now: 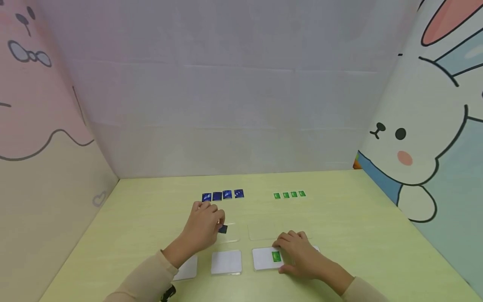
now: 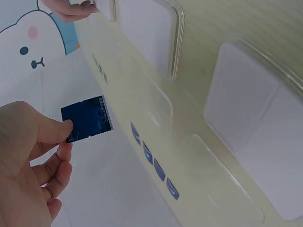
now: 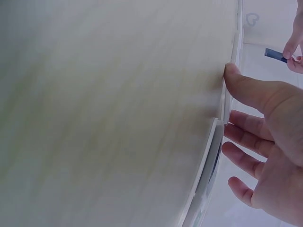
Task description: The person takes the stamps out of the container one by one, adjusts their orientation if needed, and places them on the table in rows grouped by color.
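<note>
My left hand (image 1: 203, 226) is raised over the table, pinching a dark blue stamp (image 2: 86, 119) with toothed edges between thumb and forefinger. Its other fingers are loosely bent. My right hand (image 1: 302, 256) lies across a white card in a clear sleeve (image 1: 262, 259), thumb at the near edge and fingertips at the far edge. A green stamp (image 1: 276, 256) sits on that card beside the fingers; the hand covers the card's right part. In the right wrist view, the thumb (image 3: 232, 71) touches the edge of a sleeve.
Several blue stamps (image 1: 227, 194) form a row at the back, and several green stamps (image 1: 290, 195) lie to their right. More sleeved white cards (image 1: 226, 262) line the front. Clear plastic sleeves (image 1: 262, 231) lie behind them. Printed screens enclose the table.
</note>
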Demonstrator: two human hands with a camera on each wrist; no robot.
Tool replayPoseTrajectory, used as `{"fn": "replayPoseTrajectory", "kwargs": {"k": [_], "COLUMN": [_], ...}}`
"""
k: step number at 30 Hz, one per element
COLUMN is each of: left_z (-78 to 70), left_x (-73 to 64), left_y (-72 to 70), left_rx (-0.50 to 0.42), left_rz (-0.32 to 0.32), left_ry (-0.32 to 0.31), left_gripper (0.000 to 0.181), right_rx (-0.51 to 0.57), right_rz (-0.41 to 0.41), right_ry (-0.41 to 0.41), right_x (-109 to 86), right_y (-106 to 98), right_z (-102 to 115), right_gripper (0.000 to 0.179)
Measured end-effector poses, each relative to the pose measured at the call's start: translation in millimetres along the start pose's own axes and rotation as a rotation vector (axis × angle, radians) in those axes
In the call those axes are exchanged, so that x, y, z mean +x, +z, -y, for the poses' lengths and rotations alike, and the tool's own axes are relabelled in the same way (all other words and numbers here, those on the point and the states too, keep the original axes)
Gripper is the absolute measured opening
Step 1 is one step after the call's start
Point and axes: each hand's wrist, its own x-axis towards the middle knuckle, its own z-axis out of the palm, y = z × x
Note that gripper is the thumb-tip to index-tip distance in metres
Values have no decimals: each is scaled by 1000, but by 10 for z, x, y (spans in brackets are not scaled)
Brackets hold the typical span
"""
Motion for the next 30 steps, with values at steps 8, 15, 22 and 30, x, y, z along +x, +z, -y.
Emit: {"fn": "replayPoseTrajectory", "kwargs": {"k": [8, 15, 22, 30], "left_z": [137, 270, 417, 571], "left_x": [-20, -36, -49, -26], "left_y": [-37, -59, -56, -25], "left_rx": [31, 64, 107, 110], "left_rz": [14, -14, -14, 31], "left_ry": [-33, -50, -66, -96], "left_gripper": [22, 23, 23, 20], "right_rx": [-1, 8, 8, 22], "right_rz": [6, 22, 29, 32], "right_ry": [8, 17, 19, 22], "right_x": [0, 9, 9, 2], "right_y": [4, -1, -6, -15], "right_z": [-2, -4, -10, -6], "right_gripper": [52, 52, 53, 53]}}
